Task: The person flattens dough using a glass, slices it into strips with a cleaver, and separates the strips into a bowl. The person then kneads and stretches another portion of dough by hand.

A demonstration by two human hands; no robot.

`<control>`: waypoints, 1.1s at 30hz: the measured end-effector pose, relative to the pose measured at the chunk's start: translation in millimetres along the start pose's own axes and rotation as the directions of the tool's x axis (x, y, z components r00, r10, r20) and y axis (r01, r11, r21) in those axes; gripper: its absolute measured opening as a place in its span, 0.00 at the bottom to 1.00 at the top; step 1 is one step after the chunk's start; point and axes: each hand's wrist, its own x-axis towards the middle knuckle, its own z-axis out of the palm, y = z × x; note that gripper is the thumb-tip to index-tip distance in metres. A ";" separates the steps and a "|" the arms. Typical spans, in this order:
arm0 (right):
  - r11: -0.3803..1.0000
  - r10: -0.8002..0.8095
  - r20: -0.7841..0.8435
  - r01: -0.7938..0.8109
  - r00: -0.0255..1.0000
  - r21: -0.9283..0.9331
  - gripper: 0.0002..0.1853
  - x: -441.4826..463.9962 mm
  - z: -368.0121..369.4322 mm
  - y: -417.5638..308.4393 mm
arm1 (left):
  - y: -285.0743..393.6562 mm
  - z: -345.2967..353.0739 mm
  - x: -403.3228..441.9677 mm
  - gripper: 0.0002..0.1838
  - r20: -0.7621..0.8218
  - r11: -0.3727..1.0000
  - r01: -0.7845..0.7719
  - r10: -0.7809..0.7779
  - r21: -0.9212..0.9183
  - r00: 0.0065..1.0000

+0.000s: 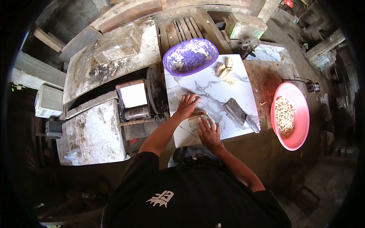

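On the white marbled board (pixel 207 87) in front of me, a pale, flattish piece (pixel 194 123) lies near the front edge; my hands partly cover it, and its kind is unclear. My left hand (pixel 187 106) rests at its far left side, fingers stretched out over the board. Lying on its right part, my right hand (pixel 209 133) has its fingers spread. A cleaver (pixel 235 112) lies flat to the right, its handle pointing to the board's front right corner. Several pale, irregular pieces (pixel 226 71) are heaped at the board's far right.
A purple basin (pixel 167 62) smeared with pale residue stands at the board's far edge. On the right is a pink basin (pixel 302 114) holding many pale strips (pixel 284 117). A machine with a wheel (pixel 153 91) stands close on the left, beside stained worktops (pixel 95 133).
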 end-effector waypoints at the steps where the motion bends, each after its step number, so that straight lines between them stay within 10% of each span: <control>1: 1.000 -0.005 0.001 0.005 1.000 0.015 0.25 -5.1 -4.0 0.2 | 2.7 0.6 -2.1 0.36 0.004 0.999 0.022 -0.022 -0.026 1.000; 12: 0.994 -0.026 0.061 0.019 0.998 0.105 0.21 -6.7 -19.9 1.2 | 6.1 -27.2 -18.2 0.30 -0.022 0.981 0.026 -0.030 -0.191 0.999; 15: 0.996 -0.044 0.083 0.037 0.996 0.083 0.23 0.9 -11.4 4.9 | 13.6 -41.3 -9.8 0.27 0.335 0.868 0.356 -0.240 -0.345 0.911; 17: 0.995 -0.059 0.089 0.052 0.994 0.080 0.24 2.7 -2.3 10.2 | 27.4 -58.7 3.0 0.27 0.698 0.838 0.545 -0.378 -0.021 0.608; 23: 0.992 -0.098 0.124 0.087 0.987 0.092 0.30 7.1 -7.4 17.8 | 26.5 -15.5 -16.9 0.22 0.488 0.783 0.464 -0.240 -0.414 0.840; 30: 0.966 -0.209 -0.033 0.212 0.977 0.145 0.30 -4.8 -22.8 37.8 | 36.2 -11.5 5.0 0.18 0.373 0.756 0.487 -0.341 -0.436 0.863; 33: 0.965 -0.138 -0.064 0.149 0.988 0.214 0.31 -19.7 -39.9 39.9 | 46.4 -25.5 24.0 0.20 0.395 0.519 0.606 -0.466 -0.603 0.792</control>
